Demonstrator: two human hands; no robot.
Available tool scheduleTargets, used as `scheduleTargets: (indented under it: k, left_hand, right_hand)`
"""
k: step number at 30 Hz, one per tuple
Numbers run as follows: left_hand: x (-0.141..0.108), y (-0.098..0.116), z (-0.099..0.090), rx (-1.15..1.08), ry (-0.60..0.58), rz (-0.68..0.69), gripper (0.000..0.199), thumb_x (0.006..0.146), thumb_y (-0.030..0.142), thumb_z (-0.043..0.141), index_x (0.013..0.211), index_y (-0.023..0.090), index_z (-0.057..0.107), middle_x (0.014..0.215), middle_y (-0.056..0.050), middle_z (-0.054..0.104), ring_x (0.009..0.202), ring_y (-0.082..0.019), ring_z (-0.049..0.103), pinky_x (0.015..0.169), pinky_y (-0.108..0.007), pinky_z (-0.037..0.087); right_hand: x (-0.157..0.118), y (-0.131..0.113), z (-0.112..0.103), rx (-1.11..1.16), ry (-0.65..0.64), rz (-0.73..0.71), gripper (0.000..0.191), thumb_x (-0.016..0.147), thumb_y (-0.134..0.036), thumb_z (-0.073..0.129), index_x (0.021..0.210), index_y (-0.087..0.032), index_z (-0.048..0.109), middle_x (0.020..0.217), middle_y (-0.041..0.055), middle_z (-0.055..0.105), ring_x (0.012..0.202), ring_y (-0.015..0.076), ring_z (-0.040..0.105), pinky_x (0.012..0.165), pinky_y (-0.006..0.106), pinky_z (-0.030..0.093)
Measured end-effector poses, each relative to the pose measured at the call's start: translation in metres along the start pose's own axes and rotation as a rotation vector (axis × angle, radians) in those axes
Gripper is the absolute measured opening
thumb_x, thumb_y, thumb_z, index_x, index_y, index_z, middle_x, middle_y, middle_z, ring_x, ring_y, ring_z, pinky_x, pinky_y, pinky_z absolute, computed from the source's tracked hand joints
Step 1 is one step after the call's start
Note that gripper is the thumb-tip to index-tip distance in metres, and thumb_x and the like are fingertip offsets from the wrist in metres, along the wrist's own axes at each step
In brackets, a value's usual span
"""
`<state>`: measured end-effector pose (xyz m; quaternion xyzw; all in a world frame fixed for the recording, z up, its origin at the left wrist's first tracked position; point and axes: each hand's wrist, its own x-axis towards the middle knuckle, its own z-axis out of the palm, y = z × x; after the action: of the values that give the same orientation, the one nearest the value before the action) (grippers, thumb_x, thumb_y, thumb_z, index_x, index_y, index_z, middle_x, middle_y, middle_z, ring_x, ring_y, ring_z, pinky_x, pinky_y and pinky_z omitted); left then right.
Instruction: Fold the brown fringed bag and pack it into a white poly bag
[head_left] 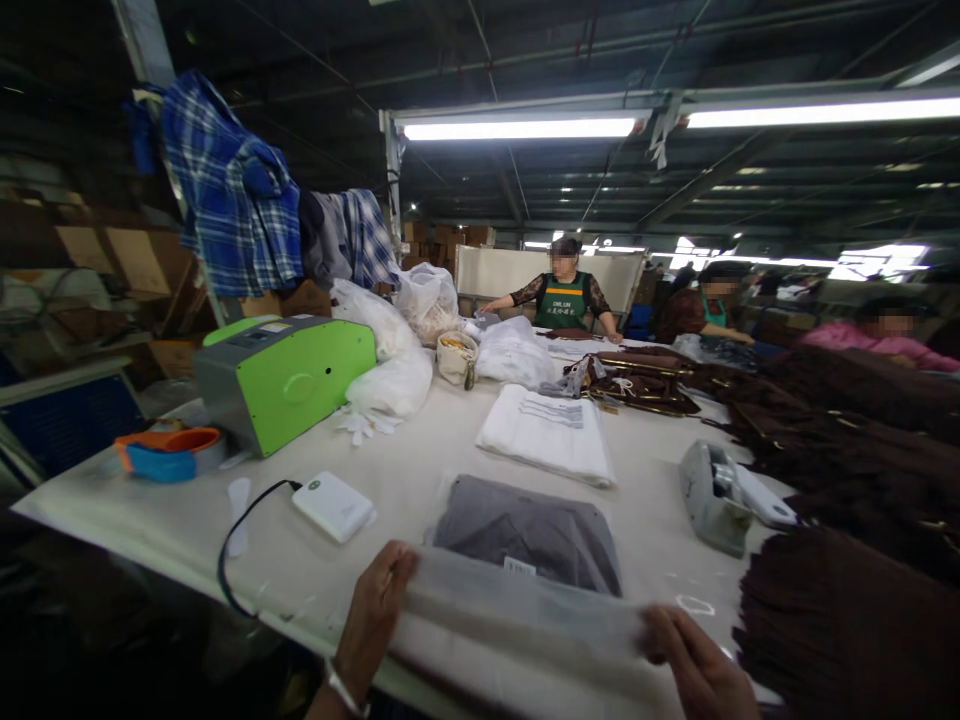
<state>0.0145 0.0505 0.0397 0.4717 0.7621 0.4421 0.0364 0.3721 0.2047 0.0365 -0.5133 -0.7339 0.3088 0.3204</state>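
From the head view, the left hand (373, 615) and right hand (697, 665) seem to grip opposite ends of a clear plastic bag (517, 630), stretched above the near edge of the table (142, 500), just short of a folded grey garment (525, 535), with a white battery pack (334, 505) left and brown garments (840, 620) right.

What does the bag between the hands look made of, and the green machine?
The bag looks like thin frosted plastic film: milky, translucent, softly creased. The green machine looks like moulded plastic, with a smooth satin casing and rounded edges, though painted metal can't be ruled out.
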Motion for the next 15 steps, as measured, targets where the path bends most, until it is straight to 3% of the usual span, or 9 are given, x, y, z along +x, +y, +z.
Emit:
scheduleTargets:
  k: [3,7,10,15]
  left_hand:
    - [0.038,0.022,0.015,0.243,-0.076,-0.088,0.042,0.100,0.040,0.017,0.086,0.022,0.052,0.078,0.000,0.064,0.074,-0.014,0.062,0.070,-0.022,0.047]
    - [0.078,0.023,0.042,0.403,-0.173,-0.173,0.028,0.098,0.036,0.031,0.092,0.022,0.054,0.083,-0.005,0.068,0.081,-0.021,0.066,0.070,-0.028,0.044]
    - [0.089,0.011,0.055,0.470,-0.250,-0.199,0.023,0.096,0.038,0.039,0.095,0.022,0.056,0.083,-0.006,0.070,0.081,-0.024,0.068,0.067,-0.030,0.043]
    - [0.087,0.005,0.056,0.523,-0.285,-0.210,0.027,0.097,0.040,0.033,0.100,0.023,0.054,0.091,-0.006,0.071,0.087,-0.023,0.068,0.068,-0.030,0.043]
  right_hand:
    - [0.024,-0.011,0.013,-0.055,0.110,0.125,0.045,0.087,-0.062,0.034,0.078,-0.026,0.059,0.061,-0.0022,0.065,0.059,0.0177,0.061,0.062,0.026,0.046]
    - [0.047,-0.008,0.028,-0.377,0.040,0.138,0.040,0.091,-0.052,0.026,0.086,-0.027,0.057,0.081,0.0059,0.071,0.076,0.0259,0.066,0.068,0.033,0.043]
    - [0.053,-0.002,0.034,-0.553,-0.054,0.167,0.042,0.093,-0.050,0.020,0.090,-0.028,0.055,0.086,0.0087,0.072,0.081,0.0291,0.067,0.069,0.035,0.042]
    - [0.053,-0.005,0.035,-0.577,-0.101,0.173,0.041,0.094,-0.049,0.017,0.093,-0.028,0.052,0.087,0.0091,0.072,0.084,0.0298,0.067,0.071,0.037,0.041]
